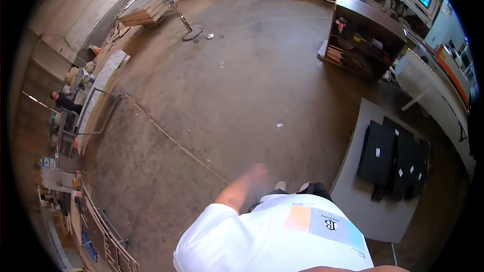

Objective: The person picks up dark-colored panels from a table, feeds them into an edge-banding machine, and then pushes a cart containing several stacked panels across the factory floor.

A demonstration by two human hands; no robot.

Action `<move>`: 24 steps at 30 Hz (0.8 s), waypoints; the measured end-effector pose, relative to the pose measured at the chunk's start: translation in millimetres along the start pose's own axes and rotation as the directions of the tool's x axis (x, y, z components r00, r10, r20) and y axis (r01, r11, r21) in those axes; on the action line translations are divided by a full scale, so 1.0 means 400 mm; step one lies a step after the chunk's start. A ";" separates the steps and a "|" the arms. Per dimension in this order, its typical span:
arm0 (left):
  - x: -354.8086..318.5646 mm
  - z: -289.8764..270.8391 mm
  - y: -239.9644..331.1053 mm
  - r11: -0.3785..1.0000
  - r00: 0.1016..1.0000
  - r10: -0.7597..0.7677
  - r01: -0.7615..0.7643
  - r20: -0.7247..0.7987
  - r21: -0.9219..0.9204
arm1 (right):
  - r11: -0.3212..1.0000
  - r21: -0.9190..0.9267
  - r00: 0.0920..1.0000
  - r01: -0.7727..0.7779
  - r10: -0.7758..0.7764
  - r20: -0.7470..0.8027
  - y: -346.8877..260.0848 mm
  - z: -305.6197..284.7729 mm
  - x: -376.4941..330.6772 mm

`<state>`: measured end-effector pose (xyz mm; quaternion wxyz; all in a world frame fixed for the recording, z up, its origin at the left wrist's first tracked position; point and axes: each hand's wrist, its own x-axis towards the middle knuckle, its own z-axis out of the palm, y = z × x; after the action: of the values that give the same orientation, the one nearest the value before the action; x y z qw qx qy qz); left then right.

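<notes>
My left arm reaches forward from the white T-shirt sleeve (206,224), low in the view. At its end my left hand (259,171) is smeared by motion in front of my body, over the bare concrete floor (217,95). Its fingers cannot be made out, and nothing plainly shows in it. My right hand is out of view. Nearest on my right stands a grey-topped table (353,191), apart from my left hand. Several black panels (378,151) with small white labels lie on it.
A dark wooden cabinet (365,12) stands at the far right, beside a long machine (433,80). A pedestal fan (181,17) and stacked boards (141,12) are at the far left. Long panels rest on a metal rack (93,111) at the left, with another person (68,102) behind it.
</notes>
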<state>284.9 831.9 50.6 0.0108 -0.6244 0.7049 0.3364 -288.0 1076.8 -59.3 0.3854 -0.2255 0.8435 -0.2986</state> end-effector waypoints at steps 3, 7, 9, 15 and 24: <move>0.090 -0.114 0.059 0.851 0.967 -0.249 0.191 -0.056 -0.489 | 0.977 -0.103 0.982 0.188 -0.184 0.048 -0.106 0.042 0.175; 0.224 -0.193 0.104 0.971 0.981 -0.114 0.078 -0.155 -0.226 | 0.928 -0.098 0.932 0.360 -0.354 0.071 -0.288 0.102 0.434; 0.232 -0.118 0.041 0.950 0.958 -0.012 -0.079 -0.287 -0.302 | 0.930 -0.019 0.928 0.367 -0.365 0.070 -0.428 0.133 0.505; 0.400 -0.152 0.156 1.000 1.000 0.003 -0.004 -0.017 -0.020 | 0.975 -0.079 0.923 0.207 -0.168 0.345 -0.966 0.083 0.705; 0.870 -0.448 0.447 0.985 0.993 0.116 -0.113 0.015 -0.129 | 0.990 0.092 0.844 0.108 -0.140 0.518 -1.426 0.066 0.876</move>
<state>122.1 439.6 120.0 -0.0406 -0.5782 0.7166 0.3878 -392.1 443.6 132.6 0.5867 -0.3406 0.6813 -0.2751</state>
